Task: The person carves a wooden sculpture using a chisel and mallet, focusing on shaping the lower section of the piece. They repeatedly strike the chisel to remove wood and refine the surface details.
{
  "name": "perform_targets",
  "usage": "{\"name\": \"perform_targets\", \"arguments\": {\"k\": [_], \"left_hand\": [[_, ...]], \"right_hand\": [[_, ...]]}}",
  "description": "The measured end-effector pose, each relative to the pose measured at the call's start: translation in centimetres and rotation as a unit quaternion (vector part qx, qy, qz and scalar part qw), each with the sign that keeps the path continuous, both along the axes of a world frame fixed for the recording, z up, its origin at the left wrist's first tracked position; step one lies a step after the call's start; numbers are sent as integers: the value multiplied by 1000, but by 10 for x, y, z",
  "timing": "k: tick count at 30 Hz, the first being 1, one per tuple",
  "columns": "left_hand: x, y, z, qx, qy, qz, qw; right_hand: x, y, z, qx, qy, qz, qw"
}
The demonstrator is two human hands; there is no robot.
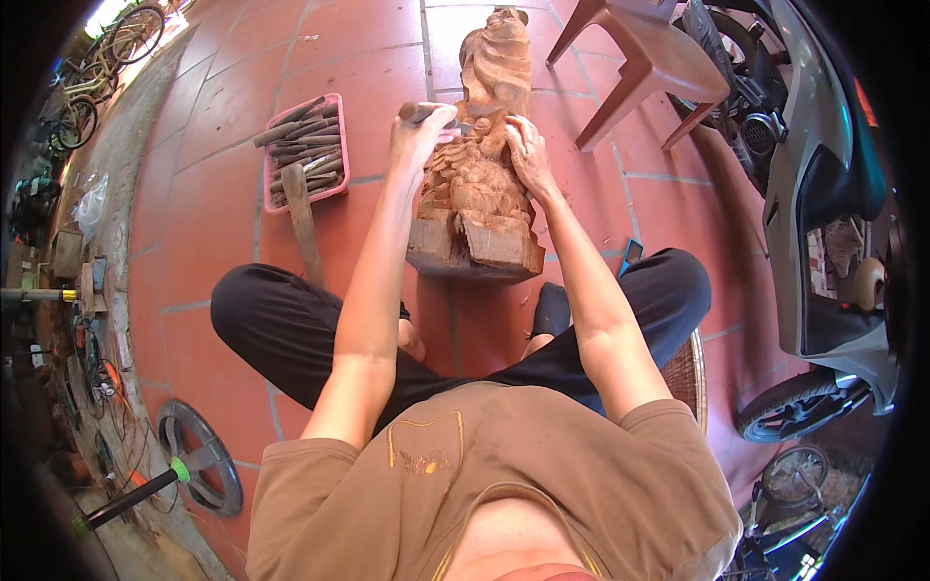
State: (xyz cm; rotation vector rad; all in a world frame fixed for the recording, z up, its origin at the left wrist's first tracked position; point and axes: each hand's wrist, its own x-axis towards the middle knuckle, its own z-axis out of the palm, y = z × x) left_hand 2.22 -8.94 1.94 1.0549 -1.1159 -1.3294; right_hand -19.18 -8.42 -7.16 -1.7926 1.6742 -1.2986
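Note:
A carved wooden statue [494, 73] lies lengthwise on the floor before me, its square base toward my legs and its draped part farther off. My left hand [415, 140] is closed round the wooden handle of a carving chisel [417, 112]. The blade points right, at the statue's middle; its tip is hard to make out. My right hand [528, 155] lies on the right side of the carving, fingers stretched over the wood near the blade. Left of the statue, a pink basket [341, 103] holds several wooden-handled tools [308, 145]. A wooden mallet [301, 208] leans against the basket's near edge.
A brown plastic chair [644, 73] stands at the far right, with a motorbike [823, 232] beyond it. A phone-like blue-edged object [632, 254] lies by my right knee. At the left are a round weighted pole base [208, 455], loose cords and bicycles [136, 37].

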Motion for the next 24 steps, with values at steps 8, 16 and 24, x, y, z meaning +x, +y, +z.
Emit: {"name": "perform_targets", "arguments": {"k": [8,16,24], "left_hand": [[-21,-28,-22,6,-31,-70,997],[-26,-26,9,7,-148,-104,983],[-38,-32,-15,14,-5,-43,999]], "right_hand": [[13,5,6,-30,18,-39,999],[4,6,-12,-22,-56,-74,995],[9,2,-18,-25,-65,-77,995]]}}
